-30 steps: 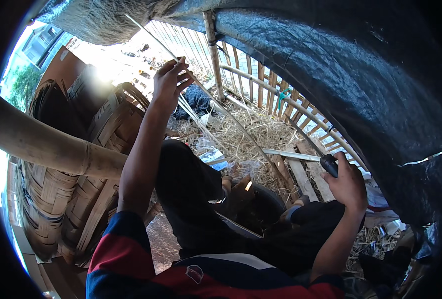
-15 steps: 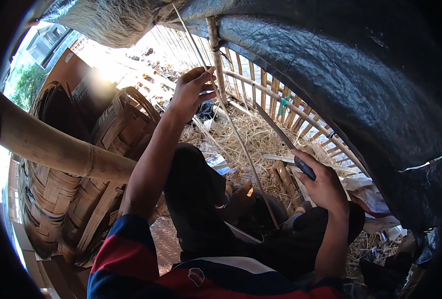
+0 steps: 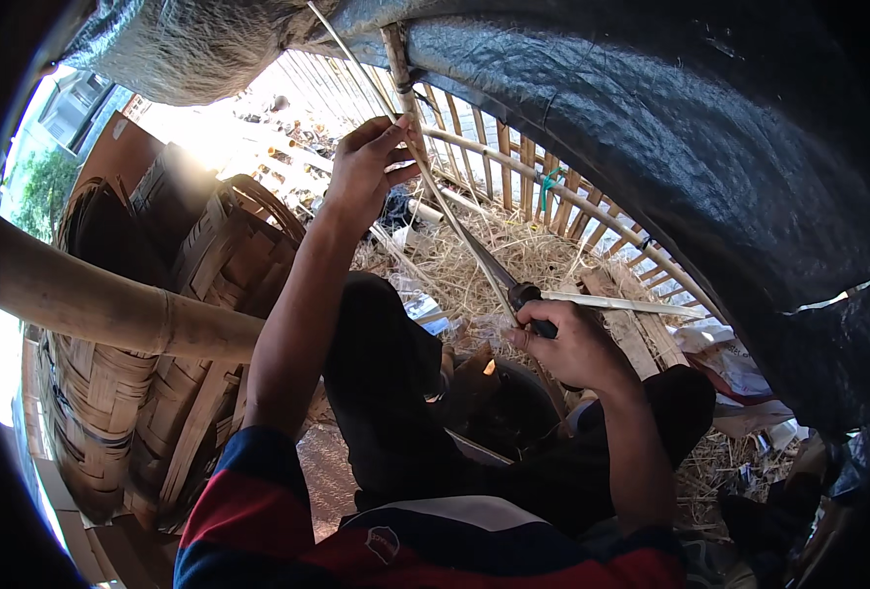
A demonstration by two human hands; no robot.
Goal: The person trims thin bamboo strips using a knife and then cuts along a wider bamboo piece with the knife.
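Your head camera looks down and forward from close above your lap, its fisheye bending the bamboo fence (image 3: 513, 167) and the dark tarp (image 3: 710, 147) toward the rim; your forearms enter from the lower edge.

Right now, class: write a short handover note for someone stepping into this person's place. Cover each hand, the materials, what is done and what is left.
Left hand: raised, pinching the thin bamboo strip.
Right hand: gripping the dark-handled knife, blade lying along the strip.
Nearby: woven baskets to the left, straw ahead.
Done: cannot tell how much is shaved.
Left: the strip remains under the blade, not yet set down.
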